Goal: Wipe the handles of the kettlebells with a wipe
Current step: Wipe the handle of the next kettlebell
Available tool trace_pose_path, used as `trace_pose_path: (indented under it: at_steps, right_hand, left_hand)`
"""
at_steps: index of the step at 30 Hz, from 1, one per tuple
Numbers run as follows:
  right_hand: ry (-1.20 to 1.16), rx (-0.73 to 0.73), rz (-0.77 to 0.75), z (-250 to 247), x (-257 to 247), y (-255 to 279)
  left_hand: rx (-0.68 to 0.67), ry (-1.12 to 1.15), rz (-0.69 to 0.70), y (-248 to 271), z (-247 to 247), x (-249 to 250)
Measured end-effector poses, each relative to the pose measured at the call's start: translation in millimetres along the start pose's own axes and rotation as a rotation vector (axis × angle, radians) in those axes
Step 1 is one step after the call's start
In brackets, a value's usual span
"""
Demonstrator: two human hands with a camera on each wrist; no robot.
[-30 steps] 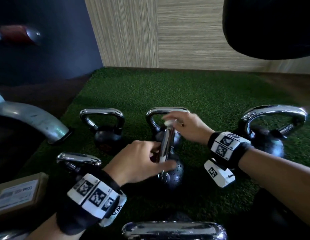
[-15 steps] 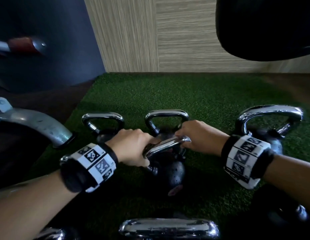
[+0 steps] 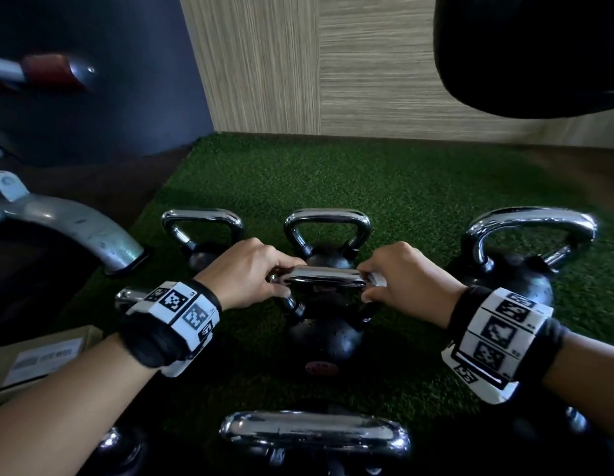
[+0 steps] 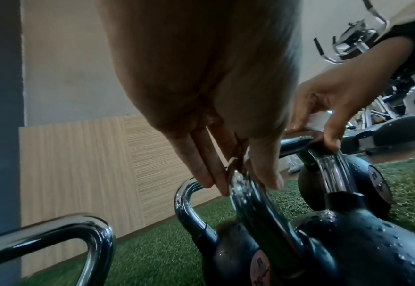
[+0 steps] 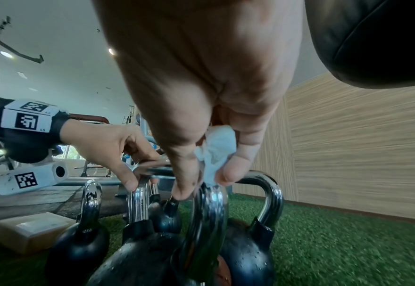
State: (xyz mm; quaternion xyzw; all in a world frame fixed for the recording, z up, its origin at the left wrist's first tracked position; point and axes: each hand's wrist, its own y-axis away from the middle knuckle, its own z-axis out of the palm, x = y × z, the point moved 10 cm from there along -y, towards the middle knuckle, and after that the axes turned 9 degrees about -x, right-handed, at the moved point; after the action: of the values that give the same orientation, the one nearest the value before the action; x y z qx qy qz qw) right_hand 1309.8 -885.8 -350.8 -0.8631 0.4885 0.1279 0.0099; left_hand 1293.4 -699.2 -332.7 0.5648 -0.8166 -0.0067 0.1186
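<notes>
A black kettlebell (image 3: 324,341) with a chrome handle (image 3: 324,275) stands in the middle of the green turf. My left hand (image 3: 260,274) grips the handle's left corner, thumb and fingers curled round the bar (image 4: 248,193). My right hand (image 3: 398,280) holds the right corner, pinching a white wipe (image 5: 217,152) between thumb and fingers against the chrome. A sliver of the wipe (image 3: 377,279) shows beside my fingers in the head view. The handle and ball carry water drops.
Several more chrome-handled kettlebells stand around: two behind (image 3: 202,228) (image 3: 327,228), a big one at right (image 3: 525,255), one close in front (image 3: 315,432). A cardboard box (image 3: 41,359) lies at left, a grey machine leg (image 3: 78,228) above it, a black pad (image 3: 539,53) overhead.
The kettlebell's handle has turned from pointing away from me to lying crosswise. My left hand shifted to its left corner, and my right hand with the wipe came to the right corner.
</notes>
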Motion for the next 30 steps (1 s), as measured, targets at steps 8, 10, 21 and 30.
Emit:
trace_pose_path:
  at_steps: [8,10,21,30]
  right_hand:
    - [0.008,-0.007,0.054,-31.7,-28.0,31.9]
    - [-0.022,0.007,0.051,-46.6,-43.3,51.0]
    - [-0.468,-0.098,0.338,-24.5,-97.6,152.2]
    - [-0.342,0.028,0.397,-28.6,-133.8,204.4]
  left_hand:
    - [-0.078,-0.023,-0.08,33.1,3.5,2.4]
    - [-0.037,0.129,-0.057,57.5,5.0,-5.6]
    - [-0.356,0.63,-0.039,141.3,127.4,-30.1]
    - [-0.408,0.842,-0.137,158.8,169.1,-30.4]
